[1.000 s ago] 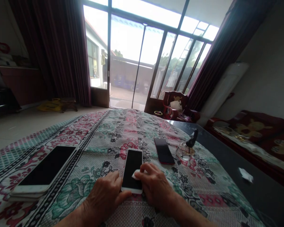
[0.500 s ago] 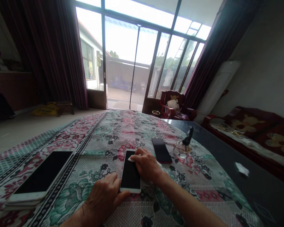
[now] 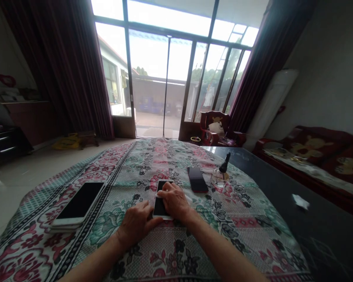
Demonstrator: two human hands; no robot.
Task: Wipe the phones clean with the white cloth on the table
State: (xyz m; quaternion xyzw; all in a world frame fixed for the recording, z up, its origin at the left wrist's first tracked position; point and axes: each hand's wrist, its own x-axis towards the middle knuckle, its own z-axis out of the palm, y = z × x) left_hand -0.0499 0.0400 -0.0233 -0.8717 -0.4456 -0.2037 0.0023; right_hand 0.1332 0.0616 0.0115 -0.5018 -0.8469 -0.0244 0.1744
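Observation:
A white-framed smartphone (image 3: pixel 159 207) with a dark screen lies flat on the flowered tablecloth in front of me. My left hand (image 3: pixel 137 221) grips its lower left corner, thumb along the bottom edge and fingers at the left side. Across the screen rests my right hand (image 3: pixel 174 199), fingers bent and pinching a white tissue (image 3: pixel 159 194) against the glass. That hand hides the phone's right half and most of the tissue. Just beyond it lies a dark phone with a red edge (image 3: pixel 198 180). To the left, another white phone (image 3: pixel 79 205) tops a small stack.
A clear glass bottle (image 3: pixel 220 179) with a black top stands right of the dark phone. Crumpled white paper (image 3: pixel 300 202) sits on the uncovered dark tabletop (image 3: pixel 320 223). A wooden chair (image 3: pixel 214 127) and a sofa (image 3: pixel 314 152) stand beyond, near glass doors.
My right hand has slid a little down the screen with the tissue and covers more of the phone. My left hand keeps its hold on the corner. The camera view has shifted.

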